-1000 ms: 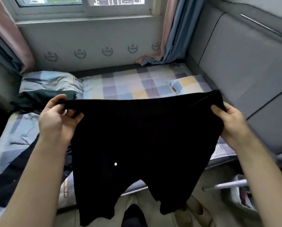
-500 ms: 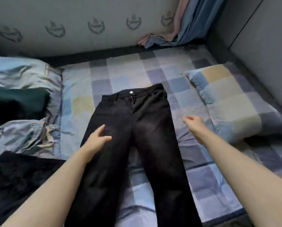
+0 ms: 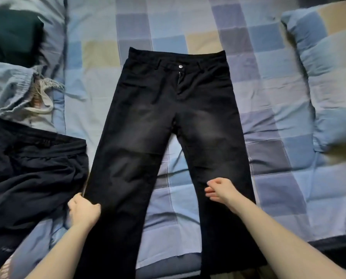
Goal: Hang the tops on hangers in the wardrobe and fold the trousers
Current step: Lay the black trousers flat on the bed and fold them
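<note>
Head view: black trousers (image 3: pixel 168 125) flat on checked bed (image 3: pixel 278 198), waistband far, legs spread toward viewer. Left hand (image 3: pixel 84 211) pinches outer edge of left-side leg. Right hand (image 3: pixel 221 190) over the other leg, fingers loosely curled, holding nothing. Dark garment (image 3: pixel 31 170) just left.

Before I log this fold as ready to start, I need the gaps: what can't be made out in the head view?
- Trousers: both hems run past the bottom edge.
- Left hand: fingertips tucked at the leg's outer edge; grip unclear.
- Right hand: motion-blurred, whether it touches the cloth is unclear.
- Dark garment: crumpled, cut off by the left edge; type unknown.
- Green item: blurred, cut off at the left edge.
</note>
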`<action>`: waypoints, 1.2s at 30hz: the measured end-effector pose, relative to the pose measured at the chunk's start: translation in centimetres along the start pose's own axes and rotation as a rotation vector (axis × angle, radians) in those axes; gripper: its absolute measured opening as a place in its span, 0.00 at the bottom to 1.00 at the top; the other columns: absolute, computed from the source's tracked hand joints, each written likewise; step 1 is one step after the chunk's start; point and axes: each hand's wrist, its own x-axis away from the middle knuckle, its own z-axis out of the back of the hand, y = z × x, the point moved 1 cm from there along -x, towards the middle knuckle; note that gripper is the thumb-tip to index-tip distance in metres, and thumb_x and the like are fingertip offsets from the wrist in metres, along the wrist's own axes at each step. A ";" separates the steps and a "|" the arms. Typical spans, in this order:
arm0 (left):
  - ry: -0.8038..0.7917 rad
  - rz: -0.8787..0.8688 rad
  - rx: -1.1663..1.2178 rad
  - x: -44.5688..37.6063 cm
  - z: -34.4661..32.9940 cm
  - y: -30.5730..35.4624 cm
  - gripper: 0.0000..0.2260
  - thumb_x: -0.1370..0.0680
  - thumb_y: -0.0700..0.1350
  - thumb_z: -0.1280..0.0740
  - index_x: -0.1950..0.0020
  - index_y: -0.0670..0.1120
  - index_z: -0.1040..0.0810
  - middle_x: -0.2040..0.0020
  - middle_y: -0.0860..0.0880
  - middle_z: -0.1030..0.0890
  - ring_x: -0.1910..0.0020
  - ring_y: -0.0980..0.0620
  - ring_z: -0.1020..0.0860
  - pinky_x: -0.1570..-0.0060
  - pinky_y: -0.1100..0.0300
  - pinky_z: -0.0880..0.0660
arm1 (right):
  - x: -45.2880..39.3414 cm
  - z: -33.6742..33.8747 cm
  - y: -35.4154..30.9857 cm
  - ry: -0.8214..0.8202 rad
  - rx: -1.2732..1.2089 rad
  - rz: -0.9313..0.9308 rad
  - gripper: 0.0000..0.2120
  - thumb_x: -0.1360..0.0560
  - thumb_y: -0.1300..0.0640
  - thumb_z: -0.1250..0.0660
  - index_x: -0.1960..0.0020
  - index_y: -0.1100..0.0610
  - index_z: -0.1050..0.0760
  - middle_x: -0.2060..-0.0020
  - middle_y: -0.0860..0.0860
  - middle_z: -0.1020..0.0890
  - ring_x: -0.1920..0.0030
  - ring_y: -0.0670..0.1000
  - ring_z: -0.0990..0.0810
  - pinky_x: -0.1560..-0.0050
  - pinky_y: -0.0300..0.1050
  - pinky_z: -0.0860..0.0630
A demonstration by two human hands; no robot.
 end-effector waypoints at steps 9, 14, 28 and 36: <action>-0.044 0.117 0.023 -0.4 -4.1 -11.0 0.26 0.25 0.42 0.29 0.33 0.32 0.34 0.37 0.31 0.26 0.36 0.32 0.28 0.38 0.43 0.30 | -0.7 -17.0 1.4 -0.342 -0.063 -0.007 0.10 0.21 0.61 0.39 0.61 0.55 0.32 0.66 0.53 0.30 0.71 0.46 0.30 0.71 0.35 0.34; -0.093 0.046 0.246 0.2 -3.8 -11.8 0.12 0.25 0.47 0.27 0.46 0.41 0.20 0.50 0.43 0.16 0.47 0.41 0.19 0.48 0.50 0.24 | 1.0 -21.5 3.8 -0.433 -0.009 -0.075 0.19 0.25 0.53 0.31 0.39 0.60 0.28 0.43 0.54 0.19 0.44 0.56 0.19 0.41 0.54 0.23; -0.992 0.054 0.586 6.3 -2.8 -13.4 0.30 0.37 0.54 0.20 0.38 0.49 0.23 0.43 0.49 0.16 0.44 0.48 0.18 0.46 0.55 0.23 | 7.1 -11.9 10.8 -0.842 -0.015 -0.235 0.16 0.27 0.56 0.28 0.41 0.56 0.23 0.46 0.51 0.17 0.49 0.52 0.17 0.54 0.48 0.19; -0.274 0.059 -0.294 5.9 -6.6 -14.8 0.16 0.27 0.44 0.33 0.41 0.42 0.28 0.39 0.40 0.24 0.42 0.38 0.24 0.42 0.49 0.26 | 4.6 -8.2 12.4 -0.591 0.722 -0.021 0.03 0.25 0.60 0.36 0.53 0.54 0.24 0.58 0.51 0.17 0.62 0.48 0.22 0.64 0.36 0.27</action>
